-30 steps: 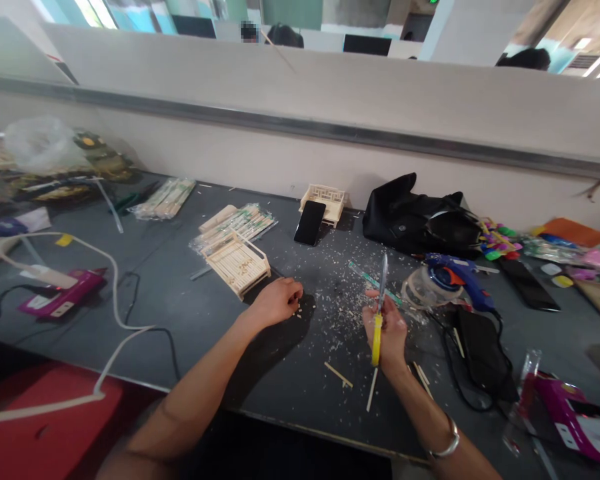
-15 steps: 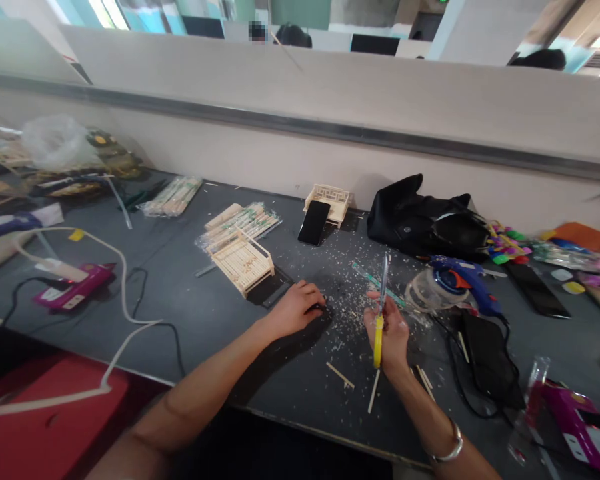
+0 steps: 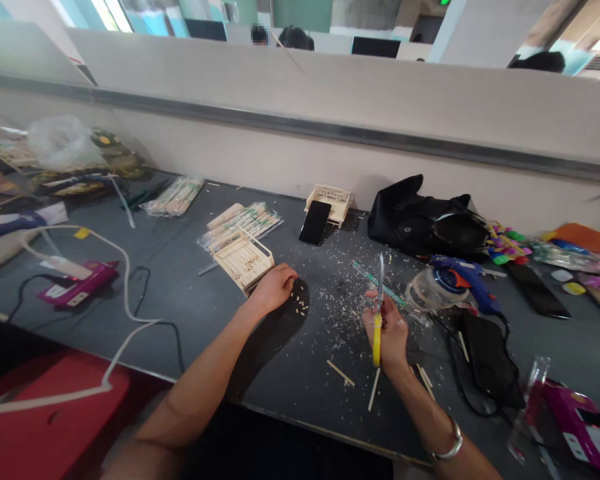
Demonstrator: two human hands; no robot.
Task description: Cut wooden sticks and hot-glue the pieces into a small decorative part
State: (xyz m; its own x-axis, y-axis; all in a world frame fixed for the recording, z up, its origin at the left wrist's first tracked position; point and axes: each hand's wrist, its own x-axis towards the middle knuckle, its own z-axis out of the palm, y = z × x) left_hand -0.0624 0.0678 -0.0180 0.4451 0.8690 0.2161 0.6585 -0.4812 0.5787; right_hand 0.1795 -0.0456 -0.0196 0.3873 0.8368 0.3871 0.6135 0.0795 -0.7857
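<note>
A: What are the fingers of the left hand (image 3: 273, 292) like

B: They are curled in and close together, low over the desk (image 3: 167, 233); I cannot tell whether anything is pinched inside them. Small cut wooden bits (image 3: 301, 308) lie just beside and below the fingertips

A: And the right hand (image 3: 394, 337)

B: It is turned palm up, its fingers bent around a pair of scissors (image 3: 377, 337) with yellow handles. The blades point away from the person and look closed

A: What lies close by

B: A miniature slatted wooden frame (image 3: 243, 261) with a railing sits right by the left hand; whether they touch, I cannot tell. Pale scraps (image 3: 353, 303) are strewn between the hands, and a thin wooden stick (image 3: 341, 373) lies nearer the person, left of the right wrist

A: Farther out

B: Behind the frame are plastic-wrapped wooden sticks (image 3: 253, 221). To their right, a black smartphone (image 3: 315, 223) stands in front of a miniature wooden bench (image 3: 339, 199), partly covering it. Beyond the right hand are a blue glue gun (image 3: 457, 269) and, behind that, a black bag (image 3: 420, 217)
</note>
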